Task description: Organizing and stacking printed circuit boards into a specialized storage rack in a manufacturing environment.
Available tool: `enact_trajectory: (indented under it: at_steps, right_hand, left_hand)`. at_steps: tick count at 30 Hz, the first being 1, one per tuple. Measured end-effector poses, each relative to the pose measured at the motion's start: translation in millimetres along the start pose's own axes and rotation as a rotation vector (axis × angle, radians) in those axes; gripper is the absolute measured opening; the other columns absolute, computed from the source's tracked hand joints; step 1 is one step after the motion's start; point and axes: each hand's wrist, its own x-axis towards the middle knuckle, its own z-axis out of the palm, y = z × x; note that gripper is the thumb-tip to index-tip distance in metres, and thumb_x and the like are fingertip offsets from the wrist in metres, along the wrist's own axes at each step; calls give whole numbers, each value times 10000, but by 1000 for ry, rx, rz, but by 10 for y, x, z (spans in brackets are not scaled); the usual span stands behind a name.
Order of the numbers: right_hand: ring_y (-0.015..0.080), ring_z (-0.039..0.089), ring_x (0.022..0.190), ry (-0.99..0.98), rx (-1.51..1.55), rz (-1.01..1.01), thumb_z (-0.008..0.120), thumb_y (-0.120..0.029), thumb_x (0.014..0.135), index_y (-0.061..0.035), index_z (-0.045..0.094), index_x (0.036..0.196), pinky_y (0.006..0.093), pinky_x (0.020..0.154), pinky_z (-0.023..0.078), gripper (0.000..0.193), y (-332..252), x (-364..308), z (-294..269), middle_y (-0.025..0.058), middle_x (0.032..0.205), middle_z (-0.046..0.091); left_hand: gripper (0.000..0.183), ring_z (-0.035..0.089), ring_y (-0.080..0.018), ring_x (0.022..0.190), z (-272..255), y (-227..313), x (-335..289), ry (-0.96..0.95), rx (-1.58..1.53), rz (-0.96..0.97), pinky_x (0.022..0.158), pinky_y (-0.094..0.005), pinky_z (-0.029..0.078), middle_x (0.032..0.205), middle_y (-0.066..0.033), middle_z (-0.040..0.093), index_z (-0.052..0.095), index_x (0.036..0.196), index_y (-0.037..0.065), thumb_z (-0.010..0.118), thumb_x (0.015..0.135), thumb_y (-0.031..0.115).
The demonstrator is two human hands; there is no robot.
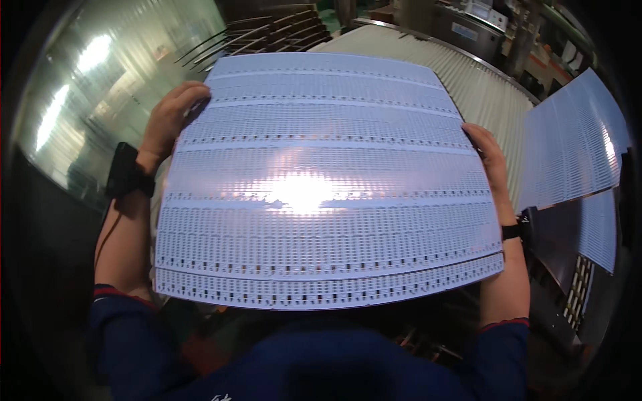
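Observation:
A large, pale blue-white circuit board panel (321, 164), covered in rows of small pads and dark holes, spans the middle of the view. Light glares off its centre. My left hand (175, 115) grips its far left edge with the fingers bent round the rim. At the right edge, my right hand (488, 155) is closed on the same panel, its thumb and part of the fingers hidden. The panel is held up between both forearms, its near edge close to my body. A seam runs across it near that edge.
Beyond the panel lies a pale ribbed conveyor (478, 83). Two similar panels, an upper one (572, 144) and a lower one (598, 227), stand at the right. Dark rack bars (267, 32) rise at the back, beside a shiny translucent sheet (100, 87). A machine (461, 33) stands far right.

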Motion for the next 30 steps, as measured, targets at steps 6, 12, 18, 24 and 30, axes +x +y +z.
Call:
enact_trajectory:
  at_steps: [6,12,18,24,30]
  right_hand:
    - [230,611,1220,-45,18,14,670,39,893,-52,652,1327,305,1021,507,444,-64,14,69,127,1324,625]
    - [223,594,1239,-92,134,60,651,79,884,-53,638,1346,316,1068,463,480,10,46,55,124,1324,623]
    - [230,592,1247,-77,93,79,681,83,862,-65,631,1359,327,1078,475,521,-21,18,83,123,1348,607]
    - [230,594,1246,-117,7,44,689,72,865,-76,633,1354,330,1069,485,514,16,54,34,125,1349,602]
    - [218,601,1221,-155,-26,-29,663,59,891,-63,634,1345,326,1043,492,470,55,67,28,129,1326,605]
  left_hand:
    - [178,680,-314,1060,-6,-67,-80,-73,27,-6,911,-373,538,1152,-109,689,655,1087,38,680,912,60]
    - [148,677,-326,1038,-40,-55,-61,-63,55,-5,880,-402,553,1157,-74,692,668,1080,94,637,954,165]
    - [175,679,-305,1070,-18,-102,-78,-91,71,-5,920,-377,544,1165,-90,692,668,1100,61,658,948,146]
    - [169,680,-306,1061,-26,-117,-104,-74,82,13,916,-380,547,1156,-92,694,669,1094,62,662,945,141]
    - [184,680,-308,1036,-97,-88,-157,-56,52,4,885,-397,556,1124,-62,699,674,1088,105,659,910,149]
